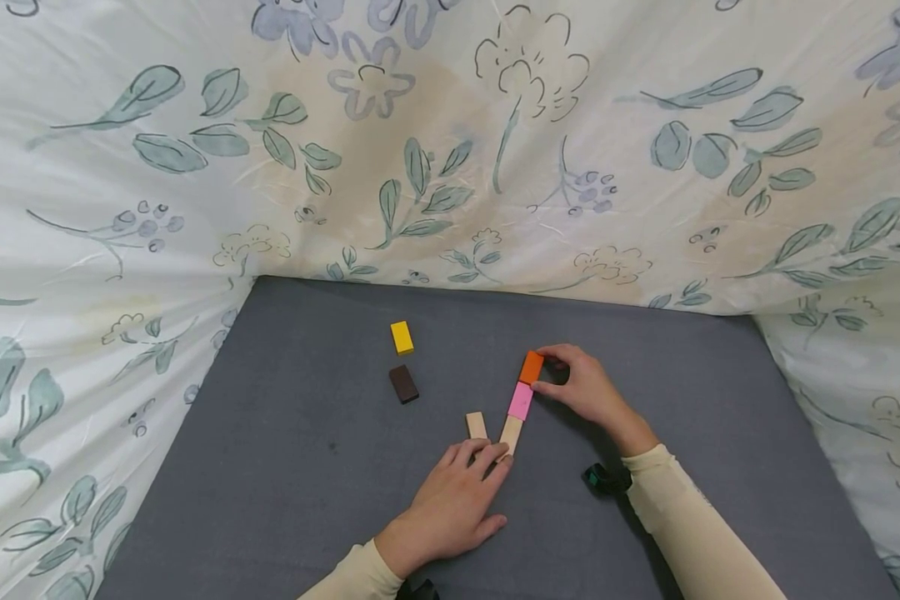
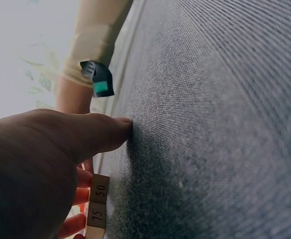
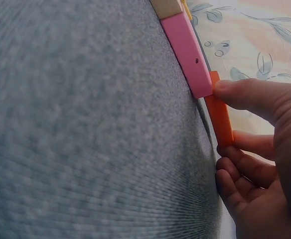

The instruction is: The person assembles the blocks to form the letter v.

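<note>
An orange block [image 1: 531, 367] is pinched between the thumb and fingers of my right hand [image 1: 588, 390]. It stands end to end with a pink block [image 1: 520, 402], and a plain wooden block [image 1: 511, 430] continues the row toward me. My left hand [image 1: 457, 504] lies over the near end of that row, its fingertips touching the wood and partly hiding it. Another wooden block [image 1: 476, 425] leans away at an angle just beyond those fingers. In the left wrist view, the wooden block marked 50 [image 2: 100, 189] adjoins the block marked 75 [image 2: 96, 215].
On the grey tabletop [image 1: 292, 475], a yellow block [image 1: 402, 337] and a dark brown block [image 1: 403, 384] lie farther left. A floral cloth [image 1: 450, 167] hangs along the back and sides. Dark wrist devices, one of them here [image 1: 606, 479], sit at both wrists.
</note>
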The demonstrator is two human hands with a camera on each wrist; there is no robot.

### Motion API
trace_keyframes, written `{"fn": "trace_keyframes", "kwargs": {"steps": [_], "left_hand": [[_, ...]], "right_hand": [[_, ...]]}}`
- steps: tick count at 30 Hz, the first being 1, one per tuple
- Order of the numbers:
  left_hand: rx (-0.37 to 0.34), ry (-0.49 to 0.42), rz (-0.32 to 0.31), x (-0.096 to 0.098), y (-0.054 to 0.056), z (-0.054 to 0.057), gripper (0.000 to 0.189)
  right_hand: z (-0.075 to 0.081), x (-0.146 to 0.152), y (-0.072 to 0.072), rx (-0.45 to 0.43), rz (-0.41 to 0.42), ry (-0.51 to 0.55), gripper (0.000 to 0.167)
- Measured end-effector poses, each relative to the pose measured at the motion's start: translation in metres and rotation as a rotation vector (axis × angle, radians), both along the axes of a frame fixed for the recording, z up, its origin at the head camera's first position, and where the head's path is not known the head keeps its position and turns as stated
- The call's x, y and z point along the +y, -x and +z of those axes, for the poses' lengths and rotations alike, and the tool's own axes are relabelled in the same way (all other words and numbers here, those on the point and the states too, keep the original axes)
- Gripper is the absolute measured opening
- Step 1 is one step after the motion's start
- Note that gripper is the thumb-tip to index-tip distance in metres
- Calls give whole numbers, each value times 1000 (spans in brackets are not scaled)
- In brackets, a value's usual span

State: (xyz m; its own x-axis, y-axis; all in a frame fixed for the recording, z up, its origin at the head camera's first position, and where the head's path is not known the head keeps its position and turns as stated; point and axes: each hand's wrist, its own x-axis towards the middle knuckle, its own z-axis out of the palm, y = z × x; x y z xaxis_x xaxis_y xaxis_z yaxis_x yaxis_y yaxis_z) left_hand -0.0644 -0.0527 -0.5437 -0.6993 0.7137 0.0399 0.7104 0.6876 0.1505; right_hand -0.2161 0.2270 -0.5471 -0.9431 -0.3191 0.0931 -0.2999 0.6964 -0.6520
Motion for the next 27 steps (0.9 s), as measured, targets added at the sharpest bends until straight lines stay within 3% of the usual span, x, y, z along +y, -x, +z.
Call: {"fn": "trace_keyframes", "kwargs": {"steps": [12,27], "left_hand": [[-16,7,-5,0,-1,-2,72],[19,-10,-6,-1,1,-4,72]], "right_hand": [[-6,0,0,-1,3,-4,57],[-5,1,2,7,34,23,52]]}}
